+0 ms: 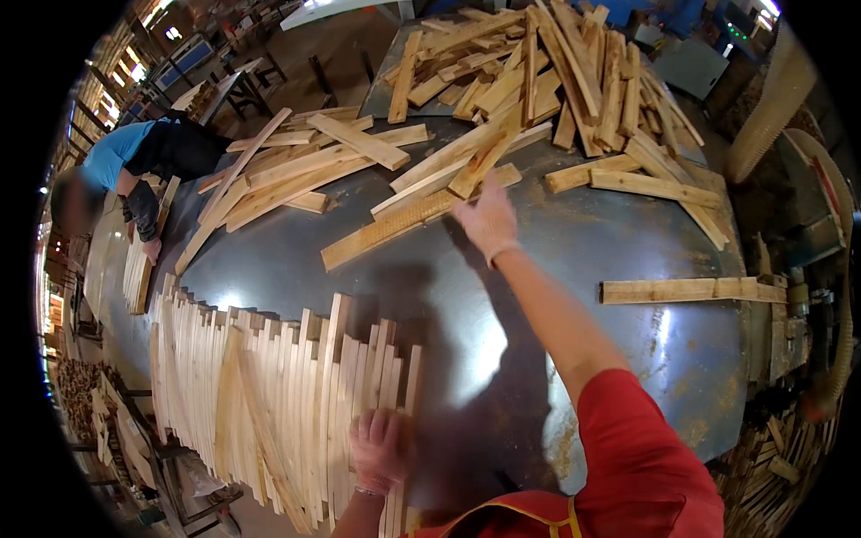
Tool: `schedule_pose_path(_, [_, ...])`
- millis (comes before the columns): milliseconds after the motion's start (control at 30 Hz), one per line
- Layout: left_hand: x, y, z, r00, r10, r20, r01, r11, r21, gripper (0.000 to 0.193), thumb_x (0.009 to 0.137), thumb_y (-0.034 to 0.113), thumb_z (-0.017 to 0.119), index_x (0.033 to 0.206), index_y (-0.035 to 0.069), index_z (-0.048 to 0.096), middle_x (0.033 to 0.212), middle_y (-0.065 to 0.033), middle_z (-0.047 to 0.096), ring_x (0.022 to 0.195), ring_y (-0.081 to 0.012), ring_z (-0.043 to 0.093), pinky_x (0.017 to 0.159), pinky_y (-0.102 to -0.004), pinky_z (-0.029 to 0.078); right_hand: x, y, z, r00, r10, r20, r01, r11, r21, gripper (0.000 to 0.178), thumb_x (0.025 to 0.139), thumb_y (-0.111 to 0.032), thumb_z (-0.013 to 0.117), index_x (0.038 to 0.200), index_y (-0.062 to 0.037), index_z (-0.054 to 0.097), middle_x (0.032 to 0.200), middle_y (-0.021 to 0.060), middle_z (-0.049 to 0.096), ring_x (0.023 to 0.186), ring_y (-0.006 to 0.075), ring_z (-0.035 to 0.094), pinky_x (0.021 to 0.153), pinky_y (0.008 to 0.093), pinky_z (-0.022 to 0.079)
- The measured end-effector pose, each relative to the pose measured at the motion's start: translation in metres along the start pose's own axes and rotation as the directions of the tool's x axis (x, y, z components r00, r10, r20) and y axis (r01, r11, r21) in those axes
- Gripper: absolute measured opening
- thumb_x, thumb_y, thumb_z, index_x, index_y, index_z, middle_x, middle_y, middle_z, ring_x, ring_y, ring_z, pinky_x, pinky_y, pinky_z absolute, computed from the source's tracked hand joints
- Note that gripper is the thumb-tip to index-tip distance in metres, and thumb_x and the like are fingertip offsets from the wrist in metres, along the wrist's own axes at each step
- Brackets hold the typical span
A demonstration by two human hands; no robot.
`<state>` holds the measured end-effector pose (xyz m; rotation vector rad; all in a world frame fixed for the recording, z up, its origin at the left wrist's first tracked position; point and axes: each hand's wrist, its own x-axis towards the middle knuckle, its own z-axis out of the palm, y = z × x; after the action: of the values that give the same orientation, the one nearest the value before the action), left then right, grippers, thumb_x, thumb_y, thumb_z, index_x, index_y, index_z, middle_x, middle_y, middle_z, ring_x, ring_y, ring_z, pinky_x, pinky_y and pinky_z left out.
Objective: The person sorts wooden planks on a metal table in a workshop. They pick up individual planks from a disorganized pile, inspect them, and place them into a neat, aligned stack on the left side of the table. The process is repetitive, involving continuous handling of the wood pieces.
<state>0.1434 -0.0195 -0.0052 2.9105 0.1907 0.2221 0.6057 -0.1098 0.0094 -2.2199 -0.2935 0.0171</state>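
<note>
A thin glove covers my left hand (380, 446), which lies over the right end of a long row of wooden strips (296, 386) standing side by side. Its fingers curl over the last strips there; the thumb side is partly hidden. My right arm stretches far forward across the table. At its end my right hand (490, 220), also gloved, has thumb and fingers around the near end of a wooden board (491, 154). Under that end lies another board (386, 231) with a rough face, at a slant on the metal tabletop (520, 332).
A large heap of boards (574, 72) covers the far side, with a smaller pile (305, 166) at the left. One board (682, 290) lies apart on the right. A co-worker in a blue shirt (121, 152) bends over strips at the far left. A ribbed hose (776, 99) hangs at right.
</note>
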Motion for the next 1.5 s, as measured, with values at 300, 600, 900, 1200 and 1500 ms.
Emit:
schedule_pose_path(300, [0.022,0.01,-0.005,0.999,-0.035,-0.017,0.036,0.998,0.06,0.038,0.073,0.024,0.074,0.108,0.013,0.064,0.116,-0.0105,0.057,0.111,-0.0353,0.057,0.095,-0.0522,0.045,0.105,0.003,0.026,0.95,0.292,-0.109,-0.303,0.947,-0.109,0.101,0.083,-0.037,0.079,0.167,-0.004,0.034,0.148,0.0273,0.054,0.139,0.0404,0.056,0.114,0.0474,0.049])
schedule_pose_path(600, [-0.01,-0.001,0.001,0.998,-0.048,0.045,0.049,0.998,-0.039,0.073,0.063,0.029,0.078,0.132,0.013,0.061,0.138,-0.0142,0.056,0.132,-0.0407,0.052,0.112,-0.0636,0.038,-0.161,0.038,-0.107,0.826,-0.099,0.556,-0.537,-0.442,0.719,0.044,0.091,-0.011,0.076,0.13,0.0017,0.058,0.107,0.011,0.065,0.097,0.026,0.07,0.094,0.0417,0.061])
schedule_pose_path(900, [-0.011,0.008,0.007,0.995,-0.042,0.088,0.035,0.996,0.087,0.082,0.076,0.04,0.083,0.151,0.019,0.059,0.153,-0.0148,0.05,0.147,-0.0423,0.042,0.126,-0.0612,0.029,-0.384,0.083,-0.063,0.737,0.215,0.64,-0.525,0.779,0.343,0.077,0.091,-0.026,0.077,0.155,0.0011,0.044,0.124,0.023,0.072,0.11,0.0354,0.073,0.099,0.0432,0.059])
schedule_pose_path(1200, [-0.009,0.048,0.022,0.998,-0.058,-0.017,0.061,0.978,0.198,0.07,0.084,0.024,0.072,0.148,0.004,0.053,0.148,-0.017,0.054,0.144,-0.0419,0.045,0.123,-0.0599,0.033,-0.349,0.044,-0.078,0.364,-0.161,0.917,0.092,0.986,0.137,0.068,0.09,-0.039,0.072,0.142,0.0042,0.059,0.129,0.0262,0.073,0.123,0.0378,0.07,0.104,0.0455,0.055])
schedule_pose_path(1500, [0.0,0.056,0.019,1.0,-0.03,0.001,0.029,0.984,0.176,0.066,0.077,0.015,0.069,0.139,0.0,0.055,0.142,-0.021,0.054,0.137,-0.0464,0.047,0.12,-0.0621,0.035,-0.112,0.198,-0.212,0.974,-0.099,0.202,0.209,0.73,-0.651,0.045,0.083,-0.021,0.072,0.127,-0.0127,0.065,0.11,0.0155,0.074,0.111,0.0353,0.07,0.099,0.0476,0.052])
